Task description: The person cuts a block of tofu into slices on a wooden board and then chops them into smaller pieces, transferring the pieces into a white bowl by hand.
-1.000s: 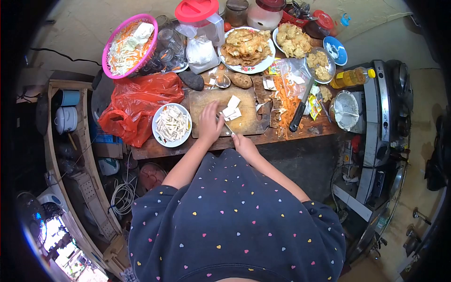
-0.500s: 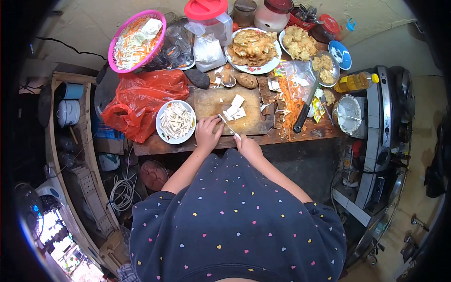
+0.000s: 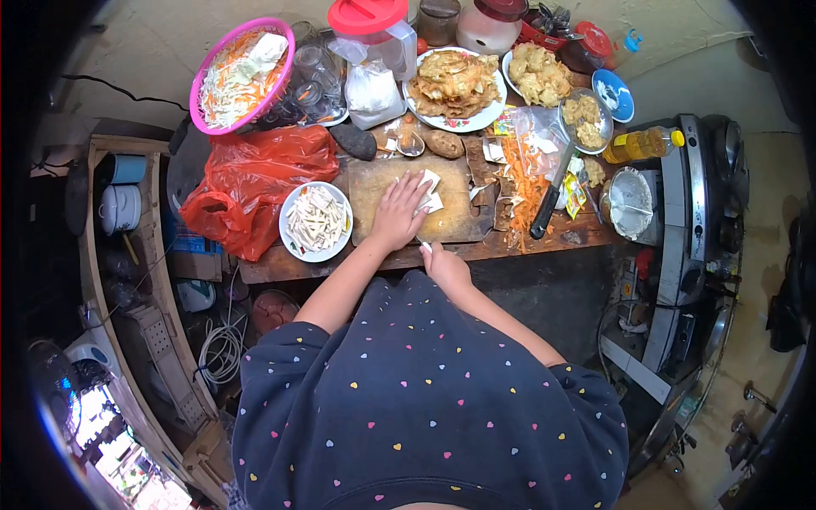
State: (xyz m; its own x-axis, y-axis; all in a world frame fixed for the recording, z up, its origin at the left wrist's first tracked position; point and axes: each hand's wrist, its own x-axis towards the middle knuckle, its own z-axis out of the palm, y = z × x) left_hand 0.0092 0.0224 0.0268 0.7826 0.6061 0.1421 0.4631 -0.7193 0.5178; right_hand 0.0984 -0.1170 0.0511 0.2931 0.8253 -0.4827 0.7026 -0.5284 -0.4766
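Note:
On the wooden cutting board (image 3: 370,183) lie flat white pieces (image 3: 433,202), partly covered by my left hand (image 3: 399,212). That hand rests palm down over them, its fingers stretched forward. At the board's front edge my right hand (image 3: 448,269) is closed round the white handle of a small knife (image 3: 426,246); most of its blade is hidden near my left hand. A white bowl (image 3: 286,229) full of thin white strips (image 3: 316,218) stands just left of the board.
A red plastic bag (image 3: 263,174) and pink basket (image 3: 200,89) are at the left. Fritters (image 3: 455,83) on a plate stand behind the board. To the right are orange shreds (image 3: 525,191), a black-handled knife (image 3: 546,211), an oil bottle (image 3: 639,146) and a stove (image 3: 695,191).
My left hand has moved forward and right from the board's front left edge onto the white pieces, its fingers now extended. My right hand has barely moved and still holds the knife.

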